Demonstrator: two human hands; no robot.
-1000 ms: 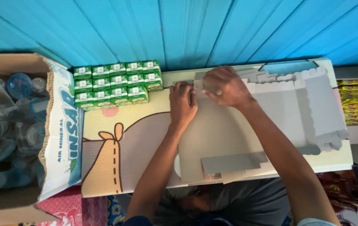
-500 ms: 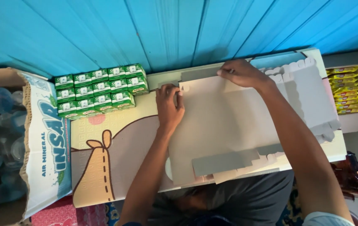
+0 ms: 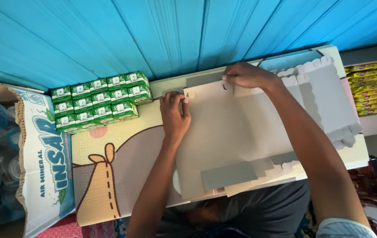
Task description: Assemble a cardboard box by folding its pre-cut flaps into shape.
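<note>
Cardboard sheet (image 3: pixel 237 136) lies flat, lengthwise left-right; both hands grip far edge.

A bright blue wall (image 3: pixel 162 35) of vertical planks fills the far side. Soft, even daylight falls on it. A shelf (image 3: pixel 375 121) stands at right.

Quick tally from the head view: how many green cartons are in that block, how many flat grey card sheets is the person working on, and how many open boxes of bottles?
Green cartons: 12 showing on top
Grey card sheets: 1, both hands on it
Open boxes of bottles: 1
Total: 14
</note>
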